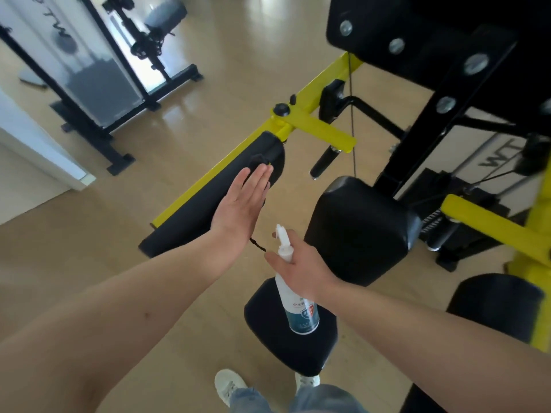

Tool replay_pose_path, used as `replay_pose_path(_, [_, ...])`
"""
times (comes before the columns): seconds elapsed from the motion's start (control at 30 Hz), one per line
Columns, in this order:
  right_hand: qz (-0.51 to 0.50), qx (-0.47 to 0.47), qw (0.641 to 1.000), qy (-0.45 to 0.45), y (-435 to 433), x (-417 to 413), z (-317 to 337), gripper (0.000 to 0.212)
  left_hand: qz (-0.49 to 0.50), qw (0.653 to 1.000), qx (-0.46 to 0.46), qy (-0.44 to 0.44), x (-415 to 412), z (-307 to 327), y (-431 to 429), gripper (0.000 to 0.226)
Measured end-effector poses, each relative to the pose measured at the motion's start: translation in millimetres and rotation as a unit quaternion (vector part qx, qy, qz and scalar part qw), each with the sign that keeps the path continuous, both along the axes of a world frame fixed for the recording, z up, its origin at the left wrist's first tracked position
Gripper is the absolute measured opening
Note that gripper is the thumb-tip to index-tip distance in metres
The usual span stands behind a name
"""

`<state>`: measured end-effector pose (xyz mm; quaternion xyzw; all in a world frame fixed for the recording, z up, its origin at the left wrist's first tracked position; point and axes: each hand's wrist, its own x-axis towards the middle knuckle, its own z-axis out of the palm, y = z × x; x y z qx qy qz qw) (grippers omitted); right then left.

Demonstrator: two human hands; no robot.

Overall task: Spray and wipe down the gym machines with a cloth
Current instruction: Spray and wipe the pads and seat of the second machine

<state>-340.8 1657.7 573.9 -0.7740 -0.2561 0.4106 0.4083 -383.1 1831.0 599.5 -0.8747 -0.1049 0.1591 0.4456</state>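
Two hands logged: left hand (pixel 238 210) flat, fingers straight, pressing what I take for a dark cloth (pixel 257 160) onto the black arm pad (pixel 190 216) beneath it, so I judge wiping underway; right hand (pixel 301 266), just beside, grips the spray bottle (pixel 301 311), ready for the next spraying.

place: gym | shown by: yellow-and-black weight machine (pixel 316 120) with padded seat (pixel 360 228), cable (pixel 352 120), second black rack (pixel 98 93) set on wooden floor (pixel 208 55)
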Motion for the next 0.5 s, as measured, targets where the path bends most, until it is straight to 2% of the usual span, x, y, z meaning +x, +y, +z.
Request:
replay_pose_path(0.13, [-0.035,-0.002,0.999,-0.011,-4.2,21.0,0.5,0.039,-0.032,0.999,-0.013,-0.04,41.9,3.4,6.9,0.086])
replay_pose_path(0.3, [-0.059,-0.003,0.998,-0.013,-6.4,33.2,-1.1,0.044,-0.012,0.995,-0.04,-0.087,68.3,3.3,6.6,0.084])
replay_pose_path(0.4, [-0.059,-0.006,0.998,-0.013,-6.1,33.6,-3.7,0.043,-0.021,0.999,-0.005,-0.046,63.2,0.2,3.2,0.091])
replay_pose_path(0.5, [-0.048,0.0,0.999,-0.013,-4.2,27.9,-2.5,0.039,-0.051,0.997,0.036,0.042,44.3,-2.9,0.8,0.089])
